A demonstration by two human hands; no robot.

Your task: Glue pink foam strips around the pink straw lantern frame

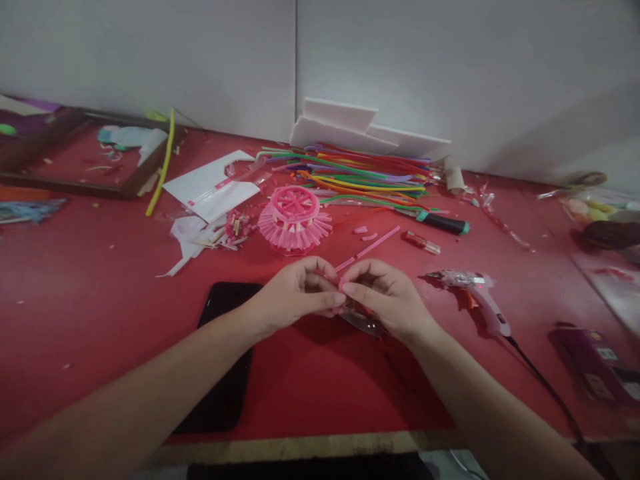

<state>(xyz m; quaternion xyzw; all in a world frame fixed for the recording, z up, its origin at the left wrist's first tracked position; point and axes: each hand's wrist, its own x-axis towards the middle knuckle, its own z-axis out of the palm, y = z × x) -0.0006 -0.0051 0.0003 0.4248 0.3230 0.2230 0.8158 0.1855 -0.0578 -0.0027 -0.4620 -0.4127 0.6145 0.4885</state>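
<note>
My left hand and my right hand meet above the front of the table, fingertips pinched together. Between them is a small pink piece, mostly covered by the fingers. Something shiny and curved shows just under my right hand; its kind is hidden. Beyond my hands stands a round pink craft model, with a wheel-like top and a fringe of cut tubes. A thin pink straw lies behind the fingertips, near short pink cut bits.
To the right lies a glue gun with its cord trailing to the front edge. A black phone-like slab lies under my left forearm. Colourful pipe cleaners, a dark-handled tool and white paper lie farther back.
</note>
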